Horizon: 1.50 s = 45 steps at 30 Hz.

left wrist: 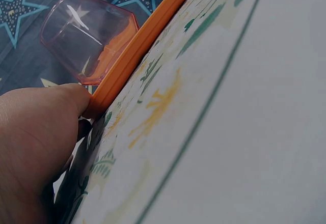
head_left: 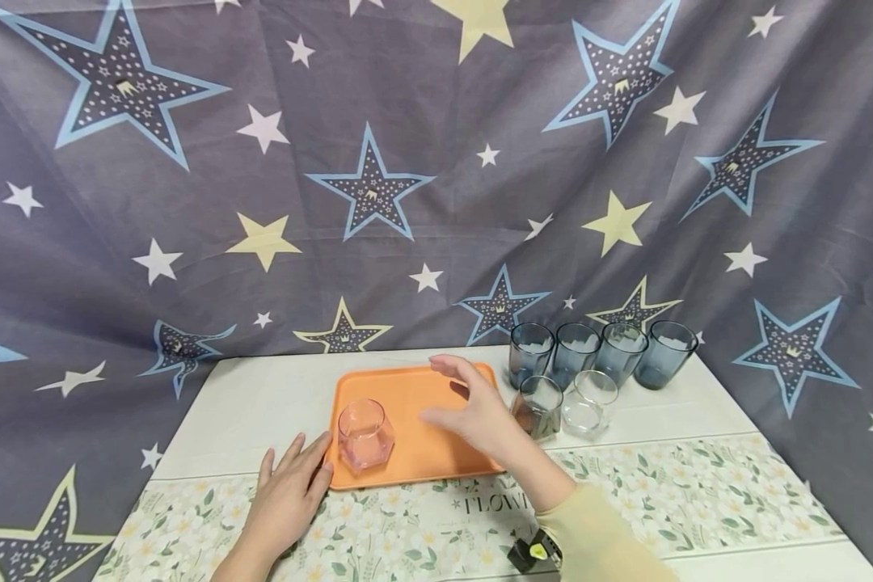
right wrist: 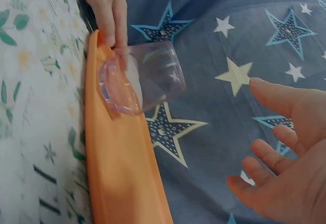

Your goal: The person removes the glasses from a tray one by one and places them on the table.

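Note:
A pink-tinted drinking glass [head_left: 366, 440] with a faceted base stands upright on the left part of an orange tray [head_left: 418, 404]. My left hand [head_left: 287, 497] lies at the tray's left edge, its fingers extended and touching the rim; in the left wrist view the thumb meets the tray's corner beside the pink glass [left wrist: 91, 35]. Over the tray's right half hovers my right hand [head_left: 480, 416], thumb and fingers spread apart and holding nothing. The right wrist view shows that same right hand [right wrist: 285, 168] some way from the pink glass [right wrist: 153, 76].
Right of the tray stand a dark-tinted glass [head_left: 541, 408] and a clear glass [head_left: 589, 404]. Behind them several blue glasses [head_left: 621, 356] form a row. A floral cloth strip [head_left: 407, 533] crosses the white table, and a star-patterned curtain [head_left: 436, 210] hangs behind.

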Motion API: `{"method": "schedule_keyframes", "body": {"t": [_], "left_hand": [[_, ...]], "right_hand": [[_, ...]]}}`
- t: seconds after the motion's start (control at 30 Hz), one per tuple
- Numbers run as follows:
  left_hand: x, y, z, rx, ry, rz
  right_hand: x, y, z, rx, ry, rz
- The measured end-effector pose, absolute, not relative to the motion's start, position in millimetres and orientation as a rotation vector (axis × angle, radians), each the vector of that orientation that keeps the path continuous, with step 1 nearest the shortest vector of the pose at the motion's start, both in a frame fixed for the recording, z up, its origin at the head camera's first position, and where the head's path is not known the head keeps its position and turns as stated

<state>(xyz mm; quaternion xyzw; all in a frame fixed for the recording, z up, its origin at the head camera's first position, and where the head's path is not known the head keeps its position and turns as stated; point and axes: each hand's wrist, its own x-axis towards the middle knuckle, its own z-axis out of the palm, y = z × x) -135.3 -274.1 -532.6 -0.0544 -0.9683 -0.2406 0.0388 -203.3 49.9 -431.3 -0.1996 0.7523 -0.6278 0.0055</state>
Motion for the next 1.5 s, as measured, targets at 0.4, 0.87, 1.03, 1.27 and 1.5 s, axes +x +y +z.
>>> {"method": "schedule_keyframes", "body": {"t": [0.4,0.87,1.03,1.27,1.5], "left_hand": [[-135.4,-272.0,-528.8,-0.176,-2.978,-0.734],[-135.9,-271.3,-528.7,-0.177,-2.970,-0.736],[-136.5,-271.1,-529.6,-0.178,-2.962,-0.750],[-136.9,-271.2,-530.9,-0.179,-2.962,-0.758],[-134.3,-274.2,-532.5,-0.166,-2.968,-0.758]], "right_hand": [[-203.0,19.1,-446.6,-0.703,2.326,-1.827],[-202.9,-5.6,-465.6,-0.715,2.258,-1.760],[-201.7,-12.9,-471.5,-0.694,2.235,-1.749],[-199.9,-24.1,-478.3,-0.690,2.228,-1.738],[-199.9,-32.7,-487.5,-0.666,2.246,-1.716]]}}
